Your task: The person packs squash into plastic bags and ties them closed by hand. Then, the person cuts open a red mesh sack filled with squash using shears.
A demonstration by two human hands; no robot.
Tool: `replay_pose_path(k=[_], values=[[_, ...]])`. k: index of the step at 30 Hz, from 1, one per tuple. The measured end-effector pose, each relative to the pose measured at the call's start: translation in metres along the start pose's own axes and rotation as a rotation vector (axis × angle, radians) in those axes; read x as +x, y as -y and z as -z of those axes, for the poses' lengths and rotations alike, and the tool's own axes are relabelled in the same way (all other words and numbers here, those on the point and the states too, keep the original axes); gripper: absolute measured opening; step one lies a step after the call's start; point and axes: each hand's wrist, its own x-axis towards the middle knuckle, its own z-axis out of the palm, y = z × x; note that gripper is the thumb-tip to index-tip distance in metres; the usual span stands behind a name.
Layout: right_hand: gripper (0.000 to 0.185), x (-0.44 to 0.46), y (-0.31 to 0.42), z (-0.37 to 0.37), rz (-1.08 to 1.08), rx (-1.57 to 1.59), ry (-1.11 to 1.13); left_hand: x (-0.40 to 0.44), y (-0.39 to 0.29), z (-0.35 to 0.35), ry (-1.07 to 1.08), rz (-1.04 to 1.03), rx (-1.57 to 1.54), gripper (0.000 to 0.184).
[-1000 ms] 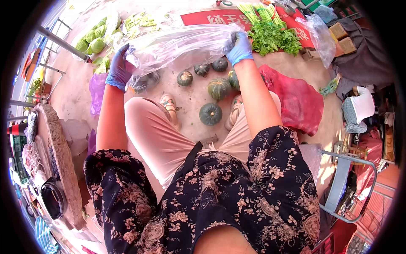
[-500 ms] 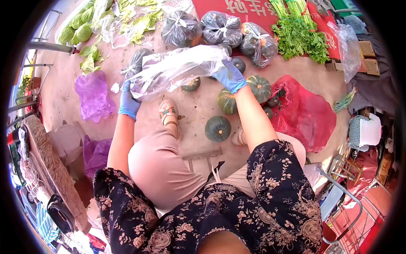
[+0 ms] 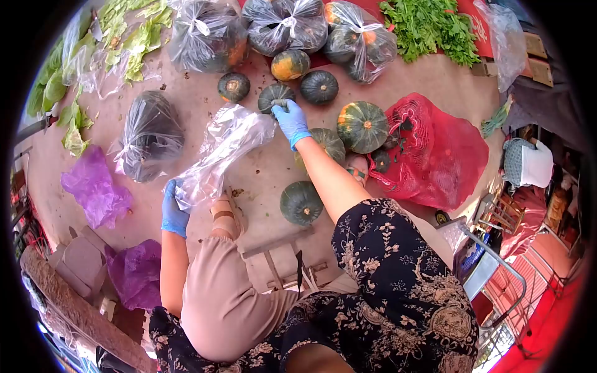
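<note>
My left hand [image 3: 175, 211], in a blue glove, is closed on the lower end of a clear plastic bag [image 3: 227, 149]. The bag stretches up and right over the floor. My gloved right hand [image 3: 290, 122] reaches to a small dark green pumpkin [image 3: 275, 95], its fingers bent at the pumpkin's near side. The bag's upper end lies just left of that hand; whether the fingers also pinch it is hard to see. Around them sit a dark pumpkin [image 3: 319, 87], an orange-green one [image 3: 290, 64] and a striped one [image 3: 362, 127]. Another green pumpkin [image 3: 301, 202] sits between my feet.
Bagged pumpkins [image 3: 208, 37] line the back, and one more bag [image 3: 150, 137] stands left. A red net sack [image 3: 435, 155] lies right. Leafy greens [image 3: 429, 31] are at the back right, purple bags [image 3: 96, 186] at the left, a metal chair frame [image 3: 497, 280] at the lower right.
The view has shifted toward the pumpkins. The bag, earlier stretched between both hands, now hangs from my left hand's side, and my right hand has moved to a small pumpkin.
</note>
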Motion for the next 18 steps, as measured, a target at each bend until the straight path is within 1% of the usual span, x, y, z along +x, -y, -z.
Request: replay_pose_path(k=[3, 4, 5, 6, 7, 8, 9, 11, 12, 13, 15, 17, 18], values=[[0.017, 0.008, 0.023, 0.043, 0.239, -0.074, -0.189, 0.020, 0.024, -0.017, 0.102, 0.055, 0.128, 0.015], [0.016, 0.011, 0.031, 0.067, 0.323, -0.189, -0.291, 0.030, 0.030, -0.016, 0.188, 0.084, 0.244, 0.017], [0.015, 0.012, 0.038, 0.096, 0.403, -0.306, -0.387, 0.033, 0.037, -0.028, 0.184, 0.061, 0.322, 0.017], [0.017, 0.013, 0.045, 0.128, 0.390, -0.442, -0.478, 0.032, 0.047, -0.046, 0.174, 0.043, 0.401, 0.017], [0.020, 0.008, 0.046, 0.159, 0.368, -0.579, -0.564, 0.026, 0.054, -0.058, 0.158, 0.028, 0.483, 0.017], [0.027, 0.000, 0.044, 0.185, 0.287, -0.777, -0.675, 0.021, 0.055, -0.068, 0.144, 0.082, 0.482, 0.018], [0.034, -0.002, 0.044, 0.207, 0.211, -0.971, -0.785, 0.021, 0.055, -0.069, 0.142, 0.077, 0.490, 0.018], [0.049, -0.016, 0.046, 0.236, -0.223, -0.945, -0.738, 0.019, 0.055, -0.072, 0.134, 0.065, 0.509, 0.020], [0.057, -0.011, 0.012, 0.262, -0.288, -0.688, -0.643, 0.009, 0.055, -0.079, 0.119, 0.094, 0.452, 0.021], [0.069, 0.003, -0.043, 0.299, -0.414, -0.104, -0.249, 0.010, 0.057, -0.074, 0.118, 0.096, 0.411, 0.021], [0.074, -0.043, 0.000, 0.270, -0.543, 0.170, -0.284, 0.024, 0.058, -0.055, 0.122, 0.099, 0.330, 0.022], [0.076, -0.048, -0.019, 0.266, -0.514, 0.419, -0.296, 0.032, 0.058, -0.047, 0.095, 0.113, 0.287, 0.024], [0.072, -0.044, -0.025, 0.265, -0.448, 0.460, -0.336, 0.030, 0.057, -0.050, 0.088, 0.120, 0.283, 0.023]])
